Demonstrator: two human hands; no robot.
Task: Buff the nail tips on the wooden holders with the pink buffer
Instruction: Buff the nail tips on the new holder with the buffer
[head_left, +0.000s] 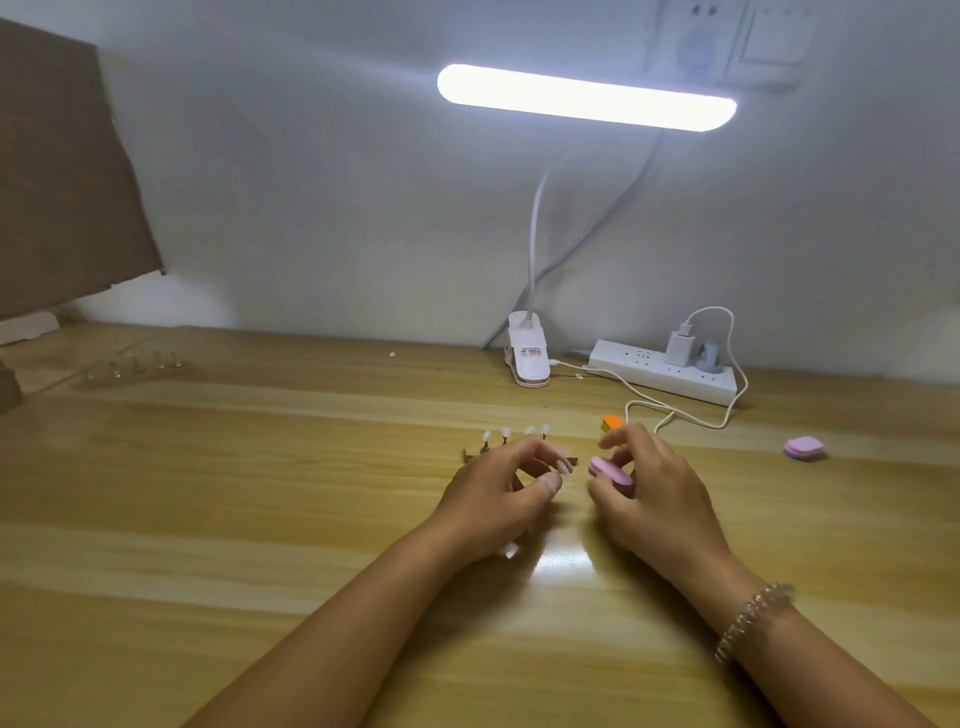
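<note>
My right hand (657, 488) holds a small pink buffer (609, 470) between thumb and fingers, just above the table. My left hand (506, 486) pinches a pale nail tip (563, 466) between thumb and forefinger, a short gap left of the buffer. Behind my left hand stands a wooden holder (470, 453) with several white nail tips (515, 432) upright on pins; my fingers hide most of its base. A second holder (143, 362) with several nail tips sits far back at the left.
Another pink buffer (804, 447) lies on the table to the right. An orange block (612, 421) sits behind my right hand. A clip lamp (529, 356), a power strip (665, 370) and a white cable (675, 413) occupy the back. Brown cardboard (62, 182) leans at the far left.
</note>
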